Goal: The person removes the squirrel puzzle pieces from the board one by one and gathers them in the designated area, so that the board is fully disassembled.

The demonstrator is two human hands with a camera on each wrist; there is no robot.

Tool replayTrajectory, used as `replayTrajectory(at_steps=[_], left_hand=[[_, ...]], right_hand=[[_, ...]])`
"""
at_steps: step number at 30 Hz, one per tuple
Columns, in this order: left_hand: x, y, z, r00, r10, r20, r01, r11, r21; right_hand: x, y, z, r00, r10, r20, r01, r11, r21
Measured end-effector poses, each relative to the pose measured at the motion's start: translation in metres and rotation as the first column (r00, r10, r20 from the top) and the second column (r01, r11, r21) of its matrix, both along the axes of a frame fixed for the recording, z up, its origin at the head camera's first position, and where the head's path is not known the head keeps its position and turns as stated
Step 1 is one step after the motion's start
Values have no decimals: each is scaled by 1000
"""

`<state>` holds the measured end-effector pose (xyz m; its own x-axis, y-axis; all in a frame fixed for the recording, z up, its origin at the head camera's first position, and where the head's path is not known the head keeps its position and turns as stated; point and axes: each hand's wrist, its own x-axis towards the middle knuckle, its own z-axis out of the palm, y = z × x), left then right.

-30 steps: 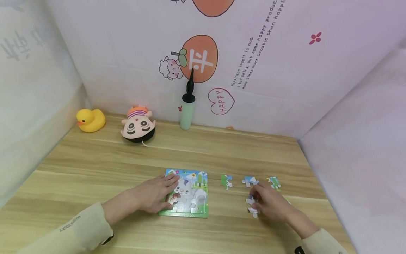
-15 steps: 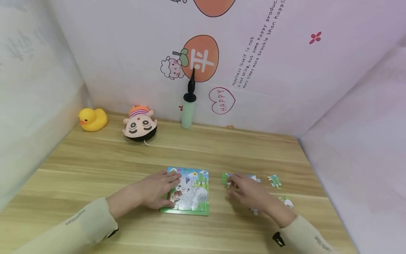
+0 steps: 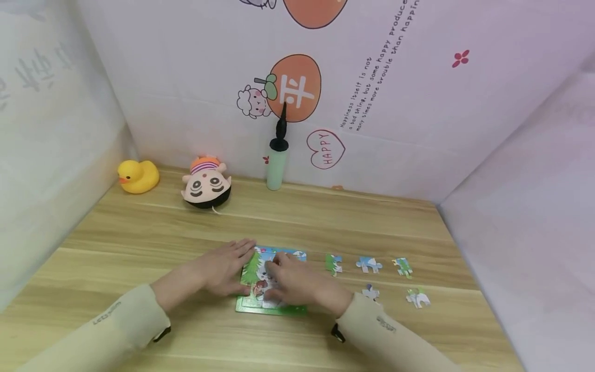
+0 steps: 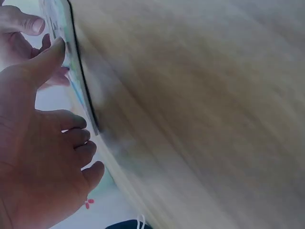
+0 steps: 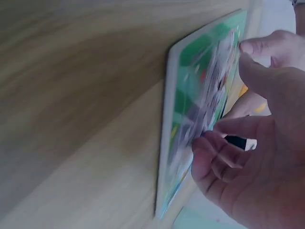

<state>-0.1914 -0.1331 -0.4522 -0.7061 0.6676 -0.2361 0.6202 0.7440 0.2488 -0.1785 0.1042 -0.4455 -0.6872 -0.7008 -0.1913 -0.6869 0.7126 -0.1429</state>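
Observation:
A square jigsaw puzzle with a squirrel picture [image 3: 253, 309] lies on the wooden table, partly covered by my hands. My left hand [image 3: 223, 268] rests at its left side, thumb on the border and fingers by the upper left corner. Over the middle of the picture is my right hand [image 3: 297, 281]. In the right wrist view, its thumb and bent fingers [image 5: 202, 157] stand apart, fingertips right at the puzzle face; no loose piece shows between them. To the right lie a green puzzle piece [image 3: 333, 264], a blue one [image 3: 369, 264] and several others.
Along the back stand a yellow rubber duck [image 3: 138, 177], a plush doll [image 3: 206, 183] lying upside down and a pale green hand pump [image 3: 277, 165]. Printed fabric walls [image 3: 395, 155] enclose the table [image 3: 195, 330] on the back and sides.
My right hand has left the loose pieces on the right and moved left onto the puzzle. My left hand has shifted slightly toward the puzzle's upper left corner.

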Motion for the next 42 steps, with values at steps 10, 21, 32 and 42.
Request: replayTrajectory(at_steps=[10, 21, 32, 42], left_hand=[[2, 0, -2, 1000, -12, -10, 11, 999, -44], [2, 0, -2, 1000, 19, 22, -19, 1000, -20], [1, -1, -6, 999, 22, 26, -22, 1000, 4], [0, -2, -9, 1000, 1, 14, -1, 1000, 22]], right_hand=[[4, -28, -5, 994, -42, -98, 51, 995, 84], [3, -29, -9, 990, -127, -57, 126, 992, -10], [4, -23, -13, 995, -103, 15, 103, 969, -224], [16, 15, -5, 990, -134, 49, 143, 900, -413]])
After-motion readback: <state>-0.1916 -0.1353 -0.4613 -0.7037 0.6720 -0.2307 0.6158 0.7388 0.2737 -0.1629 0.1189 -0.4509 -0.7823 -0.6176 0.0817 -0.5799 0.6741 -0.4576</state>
